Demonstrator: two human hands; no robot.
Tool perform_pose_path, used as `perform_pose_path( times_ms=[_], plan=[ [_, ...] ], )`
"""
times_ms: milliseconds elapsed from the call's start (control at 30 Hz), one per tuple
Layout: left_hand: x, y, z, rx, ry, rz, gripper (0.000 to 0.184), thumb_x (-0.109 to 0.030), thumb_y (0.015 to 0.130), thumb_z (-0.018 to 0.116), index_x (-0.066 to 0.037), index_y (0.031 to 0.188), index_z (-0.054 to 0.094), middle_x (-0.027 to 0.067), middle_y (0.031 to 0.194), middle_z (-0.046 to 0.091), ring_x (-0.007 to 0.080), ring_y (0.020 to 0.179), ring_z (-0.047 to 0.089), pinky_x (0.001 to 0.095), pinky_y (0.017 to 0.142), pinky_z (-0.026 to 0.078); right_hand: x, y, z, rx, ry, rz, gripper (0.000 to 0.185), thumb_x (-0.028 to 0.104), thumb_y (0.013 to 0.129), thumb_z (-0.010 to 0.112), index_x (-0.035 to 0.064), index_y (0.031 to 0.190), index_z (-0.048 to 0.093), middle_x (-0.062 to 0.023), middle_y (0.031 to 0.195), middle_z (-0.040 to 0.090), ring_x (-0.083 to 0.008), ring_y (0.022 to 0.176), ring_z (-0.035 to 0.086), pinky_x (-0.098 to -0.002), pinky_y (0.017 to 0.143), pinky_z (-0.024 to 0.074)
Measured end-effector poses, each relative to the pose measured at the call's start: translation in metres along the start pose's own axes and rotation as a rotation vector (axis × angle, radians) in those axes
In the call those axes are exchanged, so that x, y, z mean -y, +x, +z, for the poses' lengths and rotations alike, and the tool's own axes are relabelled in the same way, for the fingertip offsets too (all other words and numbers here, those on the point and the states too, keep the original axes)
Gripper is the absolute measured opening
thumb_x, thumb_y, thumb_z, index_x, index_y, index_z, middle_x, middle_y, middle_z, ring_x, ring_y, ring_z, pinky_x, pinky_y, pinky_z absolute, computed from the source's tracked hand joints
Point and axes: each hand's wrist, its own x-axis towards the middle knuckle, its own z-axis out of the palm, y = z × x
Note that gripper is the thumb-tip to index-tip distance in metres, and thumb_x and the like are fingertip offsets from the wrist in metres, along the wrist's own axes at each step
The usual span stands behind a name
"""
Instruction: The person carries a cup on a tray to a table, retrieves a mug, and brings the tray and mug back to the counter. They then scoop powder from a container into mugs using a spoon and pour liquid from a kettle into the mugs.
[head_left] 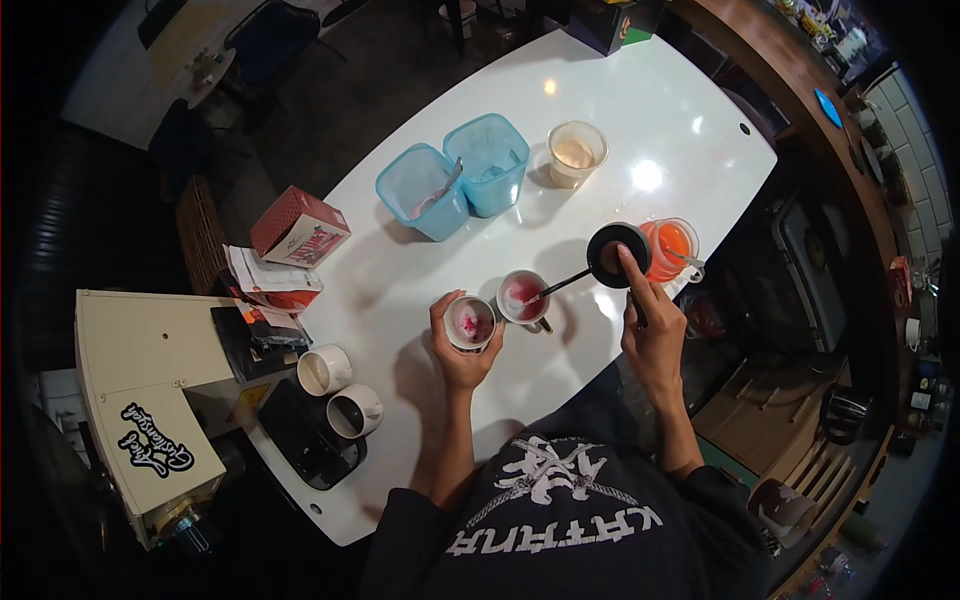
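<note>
My left hand (465,350) is wrapped around a white cup (472,322) with pink and whitish contents. Beside it stands a second cup (523,297), its handle toward me, also holding something pink and white. My right hand (655,335) grips a black gooseneck kettle (618,256), the index finger stretched over its round top. Its thin spout points left, the tip over the second cup; I cannot tell whether liquid flows. Just right of the kettle, partly behind it, is a clear container (672,250) of orange-red contents with a spoon in it.
Two blue tubs (485,165), one with a scoop, stand farther back near a clear cup (577,155) of pale contents. To the left are a red box (300,228), packets (272,278), two white mugs (325,370) and a cream-coloured machine (150,390). A dark box (612,25) sits at the far edge.
</note>
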Motion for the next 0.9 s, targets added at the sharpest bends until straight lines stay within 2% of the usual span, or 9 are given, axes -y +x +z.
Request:
perform_pose_path(
  times_ms=[233, 267, 400, 467, 600, 667, 767, 900],
  plan=[
    [-0.0037, -0.0005, 0.0001, 0.022, -0.028, -0.056, 0.07, -0.002, 0.069, 0.083, 0.0, 0.13, 0.049, 0.0138, 0.121, 0.057, 0.0228, 0.108, 0.06, 0.0364, 0.095, 0.05, 0.0005, 0.0014, -0.0026, -0.022, 0.025, -0.015, 0.081, -0.016, 0.079, 0.06, 0.0278, 0.146, 0.05, -0.0155, 0.079, 0.061, -0.0339, 0.067, 0.063, -0.045, 0.062, 0.0488],
    [-0.0032, 0.0009, 0.002, -0.004, -0.008, 0.011, 0.069, -0.002, 0.069, 0.084, 0.0, 0.129, 0.049, 0.0134, 0.121, 0.057, 0.0224, 0.107, 0.06, 0.0357, 0.094, 0.05, 0.0047, 0.0028, -0.003, -0.038, 0.045, -0.028, 0.079, -0.015, 0.08, 0.06, 0.0282, 0.145, 0.051, -0.016, 0.081, 0.061, -0.0346, 0.068, 0.063, -0.045, 0.063, 0.049],
    [-0.0074, 0.0013, 0.002, -0.011, 0.077, 0.053, 0.068, -0.003, 0.07, 0.084, 0.0, 0.128, 0.049, 0.0137, 0.121, 0.057, 0.022, 0.107, 0.06, 0.0355, 0.095, 0.049, 0.0054, 0.004, -0.0044, -0.01, 0.034, -0.051, 0.081, -0.016, 0.079, 0.06, 0.0291, 0.146, 0.05, -0.0162, 0.083, 0.062, -0.0333, 0.068, 0.063, -0.0442, 0.063, 0.0491],
    [-0.0021, -0.0017, 0.0002, 0.028, -0.056, -0.117, 0.068, -0.004, 0.07, 0.084, 0.0, 0.128, 0.049, 0.0144, 0.121, 0.057, 0.0221, 0.107, 0.059, 0.0361, 0.096, 0.049, 0.0018, 0.0038, -0.0033, 0.01, 0.022, -0.071, 0.083, -0.017, 0.078, 0.058, 0.0291, 0.147, 0.049, -0.0153, 0.082, 0.061, -0.0318, 0.066, 0.061, -0.0431, 0.062, 0.0487],
    [-0.0044, 0.0002, -0.0001, 0.01, 0.038, -0.009, 0.068, -0.003, 0.071, 0.084, -0.001, 0.128, 0.048, 0.0138, 0.12, 0.057, 0.0215, 0.106, 0.06, 0.0355, 0.094, 0.05, 0.0008, 0.0047, -0.0026, -0.009, 0.029, -0.086, 0.086, -0.017, 0.077, 0.057, 0.0294, 0.148, 0.048, -0.014, 0.079, 0.058, -0.0306, 0.065, 0.06, -0.0425, 0.062, 0.0482],
    [-0.0002, 0.0004, 0.0006, -0.004, 0.039, -0.002, 0.07, -0.006, 0.069, 0.087, -0.001, 0.128, 0.049, 0.0126, 0.114, 0.061, 0.0203, 0.096, 0.064, 0.0332, 0.086, 0.053, -0.0006, 0.0044, -0.0022, 0.01, -0.004, -0.048, 0.086, -0.017, 0.077, 0.058, 0.0299, 0.148, 0.047, -0.0132, 0.076, 0.056, -0.0303, 0.063, 0.058, -0.0424, 0.062, 0.0479],
    [-0.0093, 0.001, -0.0001, 0.02, 0.006, -0.02, 0.067, -0.002, 0.072, 0.083, -0.001, 0.129, 0.048, 0.012, 0.118, 0.057, 0.0201, 0.102, 0.061, 0.0339, 0.091, 0.051, -0.0003, 0.0039, 0.0002, -0.012, 0.025, -0.077, 0.086, -0.017, 0.077, 0.058, 0.0304, 0.148, 0.047, -0.0127, 0.076, 0.056, -0.0297, 0.062, 0.057, -0.0426, 0.061, 0.0475],
    [-0.0035, -0.0032, -0.001, 0.022, -0.035, -0.053, 0.069, -0.002, 0.071, 0.084, -0.001, 0.13, 0.048, 0.0124, 0.12, 0.056, 0.0201, 0.103, 0.061, 0.0342, 0.091, 0.051, -0.0014, 0.0011, 0.0027, 0.0, 0.0, -0.07, 0.086, -0.017, 0.077, 0.058, 0.0304, 0.149, 0.047, -0.0126, 0.076, 0.055, -0.0296, 0.062, 0.057, -0.043, 0.062, 0.0474]
  ],
)
